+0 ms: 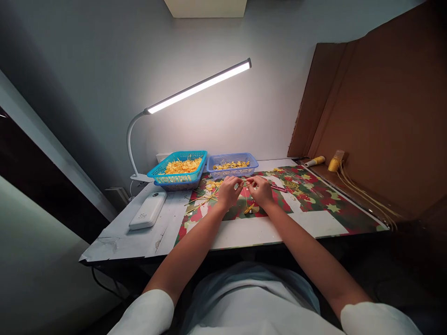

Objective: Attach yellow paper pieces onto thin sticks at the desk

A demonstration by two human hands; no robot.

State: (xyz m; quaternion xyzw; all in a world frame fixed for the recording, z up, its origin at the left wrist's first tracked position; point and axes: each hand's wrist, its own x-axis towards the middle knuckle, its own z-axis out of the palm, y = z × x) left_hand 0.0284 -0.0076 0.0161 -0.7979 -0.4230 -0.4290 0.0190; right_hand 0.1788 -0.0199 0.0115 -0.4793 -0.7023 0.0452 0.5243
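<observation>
Over the patterned mat [324, 200], my left hand [229, 191] and my right hand [260, 190] meet fingertip to fingertip, both pinched. A thin yellow cord [245, 197] runs down from between them to a small gold ornament [249, 209] with a dark, shiny bead-like end. What exactly the fingertips do with the cord is too small to make out. Left of my left hand lie loose yellow-green cords [200, 199] and some yellow pieces [213, 184]. A pink tool [279, 188], partly hidden by my right hand, rests on the mat.
Behind the hands stand a teal basket [157, 177] of yellow pieces, stacked on another basket, and a blue basket [232, 174] with gold pieces. A white power bank [148, 210] lies left, near a lit lamp [199, 87]. Yellow thread spools [335, 161] sit right by a cardboard panel [377, 102].
</observation>
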